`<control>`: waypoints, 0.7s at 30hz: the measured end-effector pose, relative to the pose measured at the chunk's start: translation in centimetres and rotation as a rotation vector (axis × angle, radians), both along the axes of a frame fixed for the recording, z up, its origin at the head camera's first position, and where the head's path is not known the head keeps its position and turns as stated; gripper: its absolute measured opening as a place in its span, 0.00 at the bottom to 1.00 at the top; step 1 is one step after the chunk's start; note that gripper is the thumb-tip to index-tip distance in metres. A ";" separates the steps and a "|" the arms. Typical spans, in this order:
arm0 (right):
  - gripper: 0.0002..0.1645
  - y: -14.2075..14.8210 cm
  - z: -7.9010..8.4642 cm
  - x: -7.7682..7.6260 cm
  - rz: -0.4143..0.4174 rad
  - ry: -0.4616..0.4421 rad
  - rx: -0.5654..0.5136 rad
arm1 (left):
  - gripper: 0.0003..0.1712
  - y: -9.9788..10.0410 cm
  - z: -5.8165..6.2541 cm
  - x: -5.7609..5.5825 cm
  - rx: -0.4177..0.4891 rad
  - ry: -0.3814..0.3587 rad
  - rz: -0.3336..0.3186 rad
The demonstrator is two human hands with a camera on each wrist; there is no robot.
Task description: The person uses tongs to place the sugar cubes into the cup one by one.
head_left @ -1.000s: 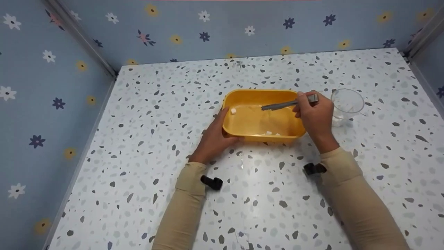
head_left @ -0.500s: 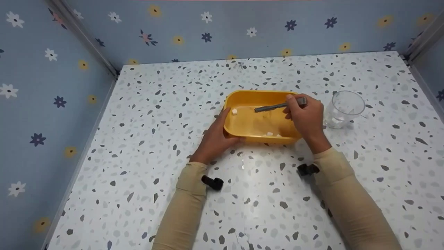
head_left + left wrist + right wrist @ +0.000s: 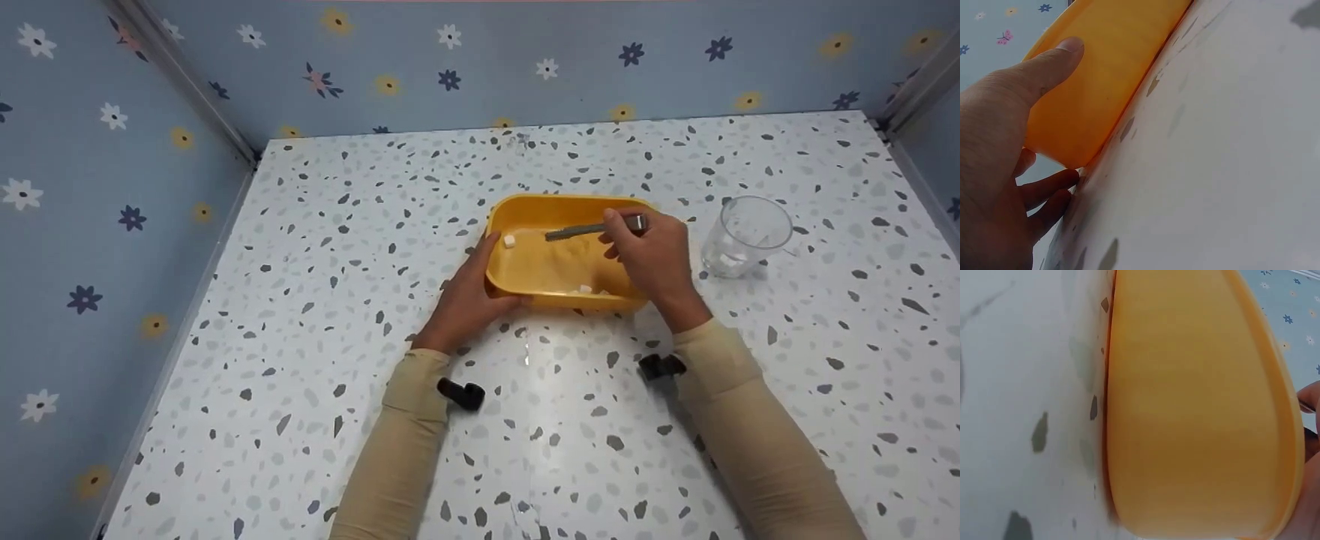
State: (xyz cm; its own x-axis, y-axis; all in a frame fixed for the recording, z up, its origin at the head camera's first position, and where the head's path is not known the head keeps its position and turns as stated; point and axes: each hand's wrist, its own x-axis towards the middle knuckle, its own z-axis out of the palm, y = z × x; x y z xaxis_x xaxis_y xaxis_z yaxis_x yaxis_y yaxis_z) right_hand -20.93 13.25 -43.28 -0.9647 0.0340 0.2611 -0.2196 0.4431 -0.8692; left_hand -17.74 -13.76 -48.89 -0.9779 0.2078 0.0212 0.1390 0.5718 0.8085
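My left hand (image 3: 466, 301) holds the left end of a yellow plastic tub (image 3: 556, 206). In the left wrist view its thumb (image 3: 1053, 66) presses on the tub's near wall (image 3: 1112, 67), and the other fingers reach round the corner. Over the tub's right half, my right hand (image 3: 657, 255) grips small grey metal tongs (image 3: 581, 231), their toothed tips pointing left above the tub floor. One white cube (image 3: 510, 241) lies at the tub's left end; more small white pieces (image 3: 585, 289) lie by the near wall. The right wrist view is mostly filled by the tub's outer wall (image 3: 1196, 405).
A clear glass mug (image 3: 750, 236) stands right of the tub, with some whitish pieces at its bottom. The table (image 3: 337, 247) is white with grey speckles. Flower-patterned blue panels (image 3: 510, 67) rise behind it and on both sides.
My right hand has moved left with the tongs, from the tub's right end to further over it, uncovering more of the mug. The left hand stays on the tub.
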 end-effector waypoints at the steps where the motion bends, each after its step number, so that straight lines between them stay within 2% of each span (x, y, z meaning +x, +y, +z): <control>1: 0.26 -0.2 0.0 0.0 0.008 -0.004 0.011 | 0.64 0.0 0.0 0.0 0.003 -0.001 0.001; 9: 0.21 -1.3 0.1 0.1 0.068 -0.055 0.112 | 0.63 0.2 -0.1 0.0 0.031 0.001 -0.002; 14: 0.27 -1.9 0.0 0.1 0.128 -0.104 0.172 | 0.63 0.2 -0.2 0.0 0.039 -0.001 -0.001; 21: 0.30 -2.6 0.0 0.0 0.226 -0.191 0.176 | 0.63 0.1 -0.2 0.0 0.052 0.023 -0.010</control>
State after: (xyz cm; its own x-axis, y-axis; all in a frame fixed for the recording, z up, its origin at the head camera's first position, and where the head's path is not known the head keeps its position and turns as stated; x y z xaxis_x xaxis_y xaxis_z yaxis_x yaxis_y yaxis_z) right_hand -20.89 10.60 -43.29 -0.9748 -0.2155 0.0574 -0.1696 0.5491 -0.8184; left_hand -17.74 -13.67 -49.11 -0.9750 0.2155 0.0545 0.1633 0.5280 0.8334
